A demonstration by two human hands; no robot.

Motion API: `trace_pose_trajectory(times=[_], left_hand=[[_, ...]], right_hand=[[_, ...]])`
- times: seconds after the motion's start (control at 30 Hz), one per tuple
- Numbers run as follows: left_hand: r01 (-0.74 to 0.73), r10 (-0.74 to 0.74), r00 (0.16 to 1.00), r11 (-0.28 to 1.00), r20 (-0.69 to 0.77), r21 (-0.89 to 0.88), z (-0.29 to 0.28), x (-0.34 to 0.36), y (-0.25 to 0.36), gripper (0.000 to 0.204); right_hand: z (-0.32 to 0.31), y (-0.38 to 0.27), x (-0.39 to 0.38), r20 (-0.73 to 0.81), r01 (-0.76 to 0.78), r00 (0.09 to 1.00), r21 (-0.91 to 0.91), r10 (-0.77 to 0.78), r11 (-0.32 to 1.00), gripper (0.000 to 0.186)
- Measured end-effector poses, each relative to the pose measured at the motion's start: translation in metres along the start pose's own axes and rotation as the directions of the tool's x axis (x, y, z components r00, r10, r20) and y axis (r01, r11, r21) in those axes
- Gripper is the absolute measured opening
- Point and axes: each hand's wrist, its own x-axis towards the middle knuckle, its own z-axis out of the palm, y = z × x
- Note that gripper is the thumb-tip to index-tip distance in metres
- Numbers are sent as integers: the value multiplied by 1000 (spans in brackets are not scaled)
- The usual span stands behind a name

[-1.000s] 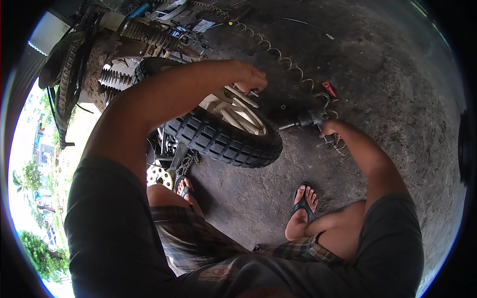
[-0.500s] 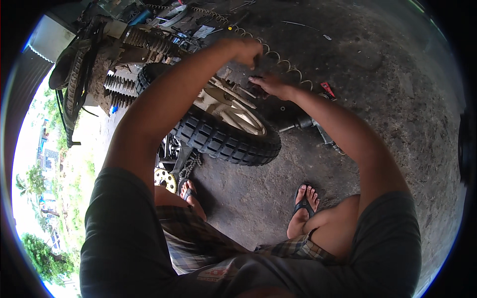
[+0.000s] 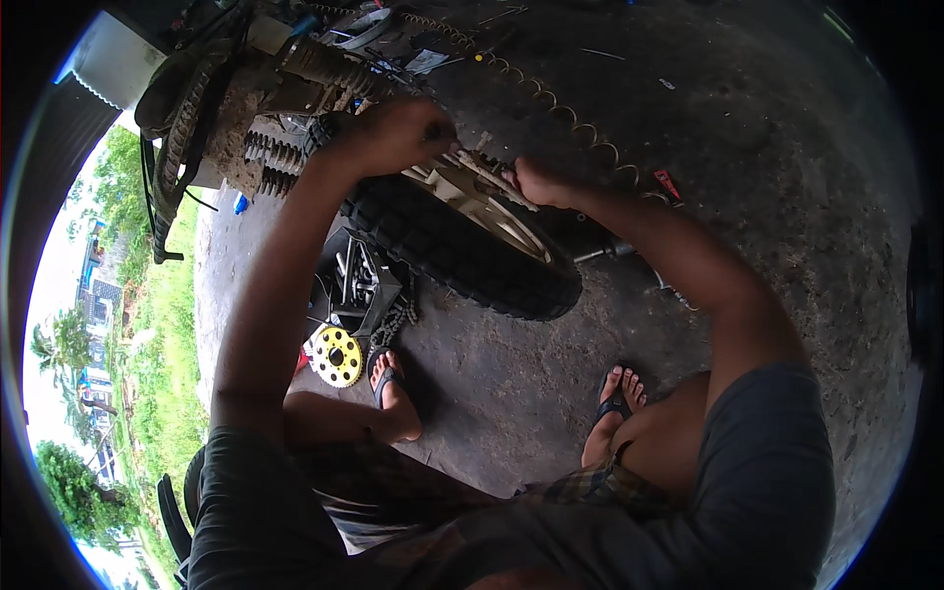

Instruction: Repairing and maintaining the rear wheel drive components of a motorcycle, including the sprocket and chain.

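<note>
A knobbly black motorcycle tyre (image 3: 472, 264) on a pale wheel (image 3: 511, 228) lies tilted ahead of me. Beside the wheel's hub runs a dirty, light-coloured bar (image 3: 492, 180). My left hand (image 3: 408, 136) is closed, fist-like, over the tyre's far left part near one end of that bar. What its fingers hold, if anything, is hidden. Close to the bar's right end is my right hand (image 3: 539, 184), its fingers curled in and touching or nearly touching the bar. I cannot make out anything in them.
A yellow sprocket (image 3: 336, 356) and a chain (image 3: 398, 323) lie by my left foot. The muddy motorcycle front (image 3: 221, 128) stands at far left. A coiled hose (image 3: 551, 101) crosses the floor beyond my hands. A red packet (image 3: 668, 185) and metal part (image 3: 605, 252) lie to the right.
My left hand has come back leftward and nearer, over the tyre. My right hand has lowered to the bar's end and its fingers have curled in. The whole view has shifted slightly.
</note>
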Motion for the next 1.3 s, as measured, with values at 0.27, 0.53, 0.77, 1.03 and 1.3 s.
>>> trace_pose_trajectory(times=[0.27, 0.53, 0.77, 1.03, 1.3], left_hand=[[-60, 42, 986, 992, -164, -108, 6, -5, -3, 32], [-133, 116, 968, 989, -221, -63, 5, -5, -1, 31], [-173, 164, 952, 985, -259, -16, 15, -2, -10, 30], [-223, 211, 933, 975, -292, -9, 9, -2, -6, 25], [-30, 17, 985, 996, -170, -79, 4, -1, 3, 40]], right_hand=[[-6, -1, -3, 57, 23, 998, 152, -32, 988, 41], [14, 13, 3, -338, 468, 803, -155, -492, 870, 41], [3, 10, -6, -69, 191, 977, -123, -200, 974, 40], [0, 46, 35, -46, -12, 999, 151, 19, 988, 37], [-122, 82, -10, -459, 106, 879, -73, -128, 992, 42]])
